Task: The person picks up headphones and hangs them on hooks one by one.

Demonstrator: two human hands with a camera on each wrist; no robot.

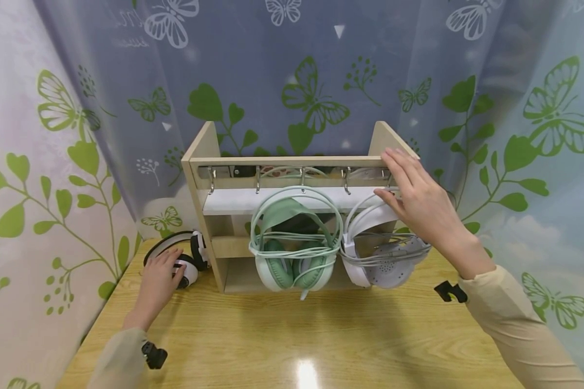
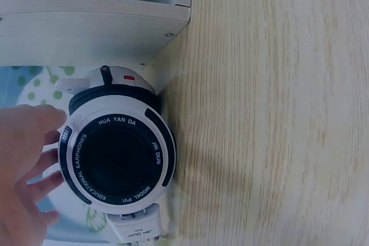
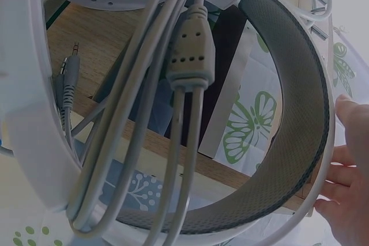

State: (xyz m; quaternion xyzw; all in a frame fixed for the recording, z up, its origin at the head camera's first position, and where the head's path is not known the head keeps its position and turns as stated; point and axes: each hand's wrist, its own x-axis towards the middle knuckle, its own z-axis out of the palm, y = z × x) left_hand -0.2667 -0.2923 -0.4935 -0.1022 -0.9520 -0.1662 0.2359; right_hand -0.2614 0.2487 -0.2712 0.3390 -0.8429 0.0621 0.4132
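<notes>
Left hand (image 1: 158,278), fingers spread, rests on black-white headset (image 1: 187,259) on the worktop (image 1: 292,335) left of the rack (image 1: 292,162); right hand (image 1: 416,197), fingers straight, touches white headset (image 1: 382,254) hanging on the rack, cable-wrapped.

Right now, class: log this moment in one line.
left hand: touches black-and-white headset | right hand: on white headset band | green headset: hung

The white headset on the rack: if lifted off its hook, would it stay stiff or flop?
The white headset would probably keep its arch; its padded band looks rigid. The wrapped cable may loosen and dangle, its plug already hanging free.
</notes>
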